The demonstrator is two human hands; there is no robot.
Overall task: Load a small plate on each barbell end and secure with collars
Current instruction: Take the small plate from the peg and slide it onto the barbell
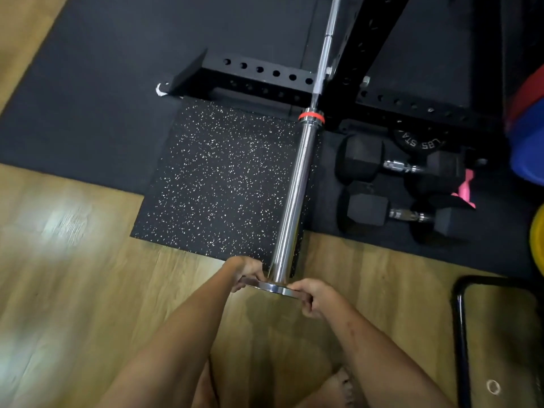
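Observation:
A chrome barbell sleeve (294, 195) runs from a red-ringed shoulder (311, 116) on the rack toward me. A small shiny metal plate (272, 287) sits at the very tip of the sleeve, seen edge-on. My left hand (247, 272) grips the plate's left edge and my right hand (313, 295) grips its right edge. No collar is visible.
The black power rack (265, 75) crosses behind the bar. Two black hex dumbbells (397, 169) lie on the mat to the right, beside a black plate (418, 141) and coloured bumper plates (527, 128). A speckled rubber tile (220, 178) lies under the sleeve; a black frame (462, 334) stands lower right.

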